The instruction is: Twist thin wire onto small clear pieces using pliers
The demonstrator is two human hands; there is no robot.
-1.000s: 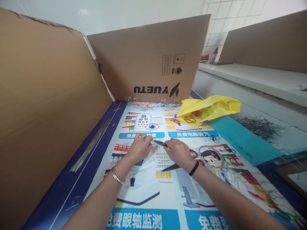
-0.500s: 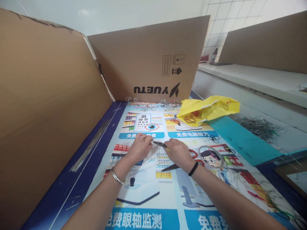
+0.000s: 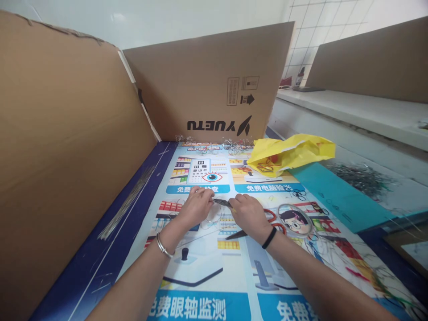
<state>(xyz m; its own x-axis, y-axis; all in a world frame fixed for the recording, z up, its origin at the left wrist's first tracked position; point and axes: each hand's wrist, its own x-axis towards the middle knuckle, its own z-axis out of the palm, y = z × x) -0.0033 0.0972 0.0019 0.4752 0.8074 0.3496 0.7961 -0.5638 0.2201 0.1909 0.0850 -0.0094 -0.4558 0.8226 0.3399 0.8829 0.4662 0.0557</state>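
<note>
My left hand [image 3: 195, 206] rests on the printed poster [image 3: 214, 272], its fingers pinched on a thin wire piece [image 3: 210, 218] that loops down toward me. My right hand [image 3: 249, 214] is closed round small pliers [image 3: 223, 203], whose dark tips point left and meet the left fingertips. A dark pointed blade, seemingly of scissors [image 3: 236, 233], pokes out from under my right wrist, with red handle loops just right of that hand. A silver bangle is on the left wrist, a black band on the right.
Cardboard walls stand at the left [image 3: 67, 147] and back [image 3: 207, 84]. A yellow plastic bag [image 3: 287, 154] lies back right on a teal sheet [image 3: 334, 191]. Heaps of thin wire bits [image 3: 361, 176] lie right, and more at the cardboard's foot [image 3: 234, 143].
The hands have barely shifted; the pliers' tips have closed in a little toward the left fingers.
</note>
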